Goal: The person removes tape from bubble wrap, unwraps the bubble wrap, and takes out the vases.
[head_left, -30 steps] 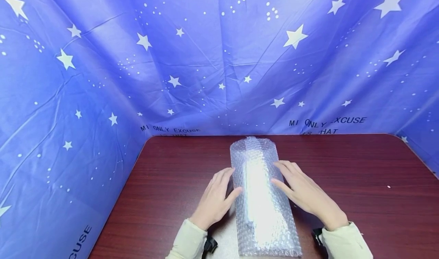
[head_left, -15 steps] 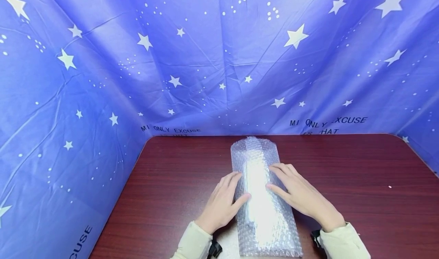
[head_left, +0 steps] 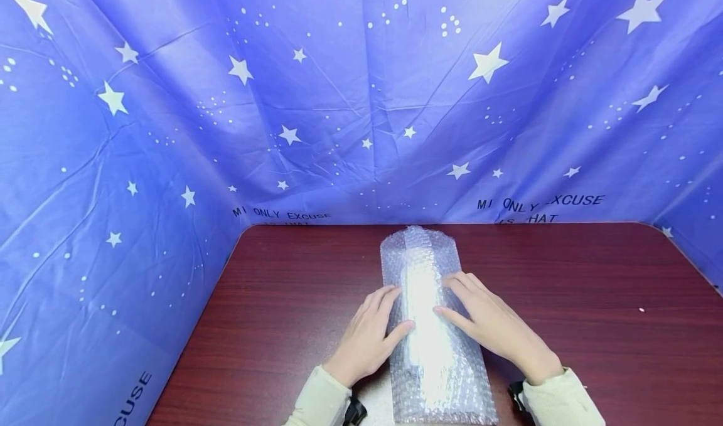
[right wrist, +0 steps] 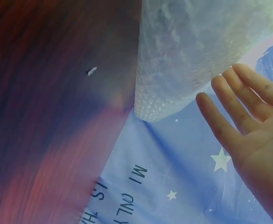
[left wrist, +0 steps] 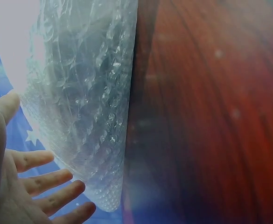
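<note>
Reaching further inward than a second ago, with left hand [head_left: 366, 339] and right hand [head_left: 494, 322] uncurled, thumbs apart, over bubble wrap [head_left: 435, 335] mid-table [head_left: 282, 300], near back edge, with room toward side edges.

Glare whites out the middle of the bubble wrap [head_left: 430, 338], so you can't make out its surface there. Your left hand [head_left: 364, 341] and right hand [head_left: 497, 329] are each cut off by their own wrist view's edge, the right thumb almost wholly. Your sleeves [head_left: 563, 399] run out at the near edge. The white speck [head_left: 641, 309] on the desk [head_left: 570, 275]'s right is too small to identify. Folds hide some of the curtain [head_left: 339, 87]'s lettering.
</note>
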### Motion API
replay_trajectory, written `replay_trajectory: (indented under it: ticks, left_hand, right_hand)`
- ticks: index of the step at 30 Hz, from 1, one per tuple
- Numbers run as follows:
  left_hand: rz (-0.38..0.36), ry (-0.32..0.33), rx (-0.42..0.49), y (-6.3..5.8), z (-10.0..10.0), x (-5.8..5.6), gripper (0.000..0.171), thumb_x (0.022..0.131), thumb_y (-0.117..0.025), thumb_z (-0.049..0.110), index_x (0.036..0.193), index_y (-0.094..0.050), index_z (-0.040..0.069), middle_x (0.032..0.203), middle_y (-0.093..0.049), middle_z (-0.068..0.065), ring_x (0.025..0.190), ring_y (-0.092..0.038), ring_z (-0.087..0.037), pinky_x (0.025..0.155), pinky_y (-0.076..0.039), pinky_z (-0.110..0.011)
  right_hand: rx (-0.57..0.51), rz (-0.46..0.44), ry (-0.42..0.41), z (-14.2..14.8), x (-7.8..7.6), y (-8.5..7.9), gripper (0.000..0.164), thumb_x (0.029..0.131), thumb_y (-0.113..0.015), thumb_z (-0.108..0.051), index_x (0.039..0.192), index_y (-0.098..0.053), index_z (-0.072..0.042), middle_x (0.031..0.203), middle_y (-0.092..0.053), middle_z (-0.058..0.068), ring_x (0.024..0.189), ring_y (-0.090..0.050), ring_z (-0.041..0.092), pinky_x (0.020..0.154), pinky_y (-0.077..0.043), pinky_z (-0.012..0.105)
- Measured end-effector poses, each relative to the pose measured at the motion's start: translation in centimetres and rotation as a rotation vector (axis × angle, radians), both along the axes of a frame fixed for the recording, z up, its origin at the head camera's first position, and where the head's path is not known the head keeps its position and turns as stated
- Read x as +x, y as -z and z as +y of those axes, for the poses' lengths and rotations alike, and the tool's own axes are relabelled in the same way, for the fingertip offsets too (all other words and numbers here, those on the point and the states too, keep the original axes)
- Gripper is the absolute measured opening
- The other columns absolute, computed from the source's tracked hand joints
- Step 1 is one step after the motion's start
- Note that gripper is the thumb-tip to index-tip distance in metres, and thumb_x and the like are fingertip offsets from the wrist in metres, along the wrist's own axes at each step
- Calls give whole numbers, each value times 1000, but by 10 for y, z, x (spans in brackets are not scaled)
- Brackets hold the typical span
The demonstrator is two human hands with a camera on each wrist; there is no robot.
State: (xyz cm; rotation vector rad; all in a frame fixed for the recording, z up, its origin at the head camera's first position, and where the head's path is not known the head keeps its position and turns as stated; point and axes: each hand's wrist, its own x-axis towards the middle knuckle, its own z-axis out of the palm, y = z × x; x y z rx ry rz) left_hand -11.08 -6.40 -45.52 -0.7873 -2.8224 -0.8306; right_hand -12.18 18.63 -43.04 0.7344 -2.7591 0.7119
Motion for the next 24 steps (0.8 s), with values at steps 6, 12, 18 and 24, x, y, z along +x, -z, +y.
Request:
replay_trajectory:
  ticks: [6,12,18,24]
  left_hand:
    - [-13,-3,-6,-1,0,0,67,102,-34,59,151,-38,14,151,-43,-6,138,-43,-24,111,-41,-48]
    - [-30,-5,-9,0,1,1,68,102,-33,60,152,-37,14,152,-42,-6,139,-42,-25,111,-40,-49]
    - [-33,-2,-3,-1,1,1,67,102,-34,59,152,-37,14,152,-42,-6,140,-41,-24,112,-39,-48]
    - [-22,0,-1,0,1,0,67,102,-34,59,152,-38,14,151,-43,-6,139,-42,-24,112,-40,-47]
  right_hand:
    - [-11,7,-3,-1,1,-1,26,97,-65,-35,111,-61,-13,109,-57,-5,102,-54,10,85,-52,37]
    - [-15,18,-6,-1,2,-2,21,96,-66,-33,106,-60,-16,102,-55,-8,95,-52,6,80,-51,34]
    - [-23,41,-13,-1,2,-2,21,95,-67,-32,105,-59,-15,99,-55,-8,92,-51,6,78,-50,32]
    - [-20,57,-9,-2,1,-2,21,94,-68,-32,103,-58,-15,96,-53,-9,90,-48,4,76,-49,30]
